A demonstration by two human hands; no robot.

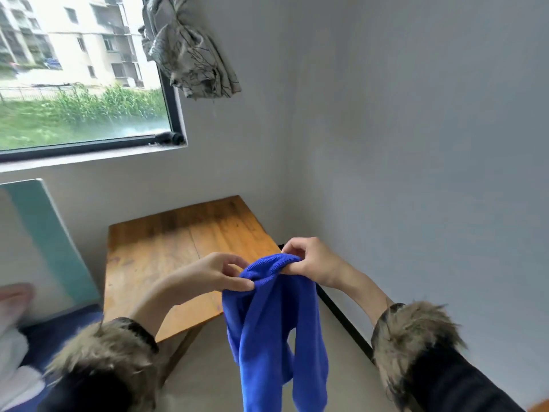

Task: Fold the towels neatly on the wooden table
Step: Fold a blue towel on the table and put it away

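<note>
1. The blue towel's (267, 337) lower end was cut off by the bottom edge.
2. The wooden table's (178, 242) near right corner was hidden behind the towel.
3. A white bundle (15, 337) at the left edge was blurred.

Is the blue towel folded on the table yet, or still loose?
Still loose. The blue towel hangs bunched in the air, pinched by the left hand and right hand, in front of the wooden table.

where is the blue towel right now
In the head view, the blue towel hangs low in the centre, pinched at its top between the left hand and right hand, just beyond the wooden table's near right corner.
</note>
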